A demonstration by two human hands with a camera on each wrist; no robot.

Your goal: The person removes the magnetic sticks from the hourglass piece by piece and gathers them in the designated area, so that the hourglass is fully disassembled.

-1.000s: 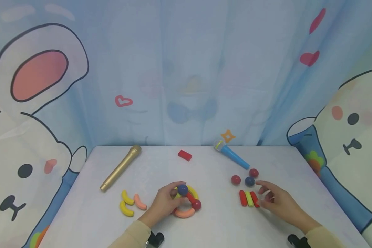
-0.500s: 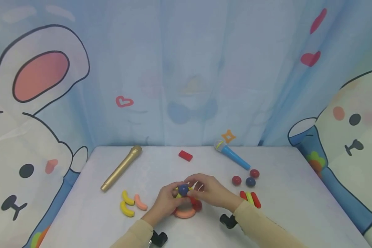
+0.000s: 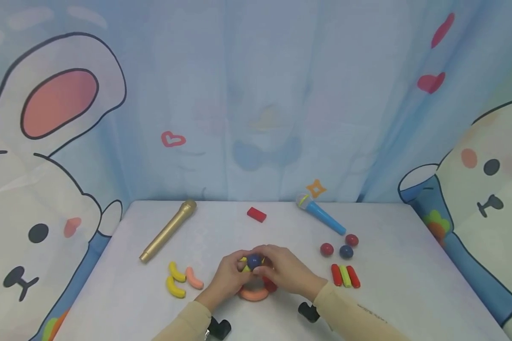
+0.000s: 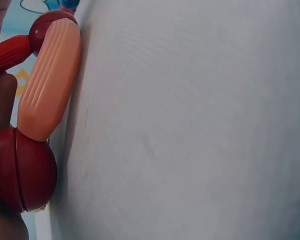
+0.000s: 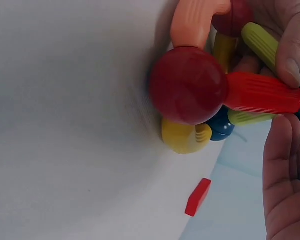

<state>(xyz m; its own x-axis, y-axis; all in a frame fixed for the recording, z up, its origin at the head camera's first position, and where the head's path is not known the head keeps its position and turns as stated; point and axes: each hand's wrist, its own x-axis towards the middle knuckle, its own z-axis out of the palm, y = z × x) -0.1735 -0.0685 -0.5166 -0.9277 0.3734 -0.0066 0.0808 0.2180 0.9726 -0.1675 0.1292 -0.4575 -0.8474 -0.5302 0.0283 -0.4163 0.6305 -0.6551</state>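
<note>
Both hands meet at a model of magnetic balls and sticks at the table's front middle. My left hand (image 3: pixel 228 277) grips it from the left, thumb on a red stick (image 5: pixel 262 95) in the right wrist view. My right hand (image 3: pixel 290 271) reaches in from the right, thumb and fingertips pinching around the blue ball (image 3: pixel 253 261) on top. A curved pink stick (image 3: pixel 253 295) forms the near side, joined to red balls (image 4: pixel 25 170). Yellow curved pieces (image 5: pixel 182 137) and yellow-green sticks (image 5: pixel 260 45) show behind. The hands partly hide the model.
Right of the hands lie red sticks (image 3: pixel 336 274) beside a yellow-green stick (image 3: pixel 345 276), with red balls (image 3: pixel 326 249) and a blue ball (image 3: pixel 346 251) behind. Left are curved yellow (image 3: pixel 176 287) and pink pieces (image 3: pixel 194 278). Farther back: gold microphone (image 3: pixel 168 230), red block (image 3: pixel 256 214), blue microphone (image 3: pixel 324 216).
My right hand has moved left from beside the loose sticks to the model and closed in around the top blue ball. The left hand keeps its hold in nearly the same place.
</note>
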